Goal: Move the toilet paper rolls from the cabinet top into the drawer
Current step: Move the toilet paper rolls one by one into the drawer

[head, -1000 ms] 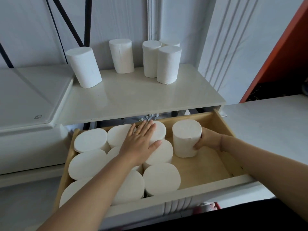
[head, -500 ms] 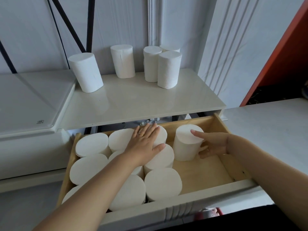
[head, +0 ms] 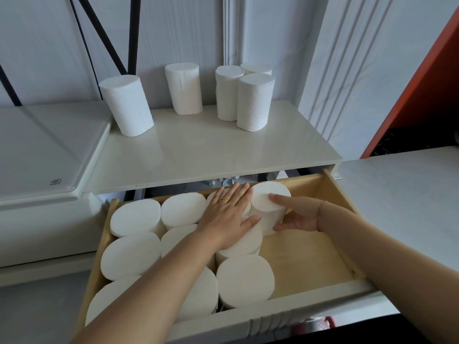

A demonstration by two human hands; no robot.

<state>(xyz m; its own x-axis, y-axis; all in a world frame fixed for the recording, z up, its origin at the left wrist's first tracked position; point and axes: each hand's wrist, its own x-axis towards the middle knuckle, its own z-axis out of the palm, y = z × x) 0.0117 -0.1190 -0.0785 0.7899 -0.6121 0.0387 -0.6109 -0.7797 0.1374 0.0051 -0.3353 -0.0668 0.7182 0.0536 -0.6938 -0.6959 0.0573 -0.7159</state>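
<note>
Several white toilet paper rolls point(head: 255, 101) stand upright on the cream cabinet top point(head: 211, 150); one point(head: 126, 105) leans at the left. Below it the wooden drawer point(head: 334, 192) is pulled open, its left and middle packed with several upright rolls point(head: 135, 217). My left hand point(head: 228, 214) lies flat, fingers straight, on the rolls at the back middle. My right hand point(head: 300, 216) touches the rightmost back roll point(head: 269, 199), with the index finger on its top edge and the thumb low against its side. That roll stands against the packed ones.
The drawer's right part shows bare wooden floor point(head: 303, 261). A white glossy lid point(head: 37, 150) adjoins the cabinet top on the left. A white counter point(head: 409, 194) lies to the right, with an orange panel point(head: 422, 83) behind it. The wall stands close behind the rolls.
My right hand loosened its grip on the roll and slid it left against the packed rolls. My left hand stayed flat on the rolls. The view moved a little closer.
</note>
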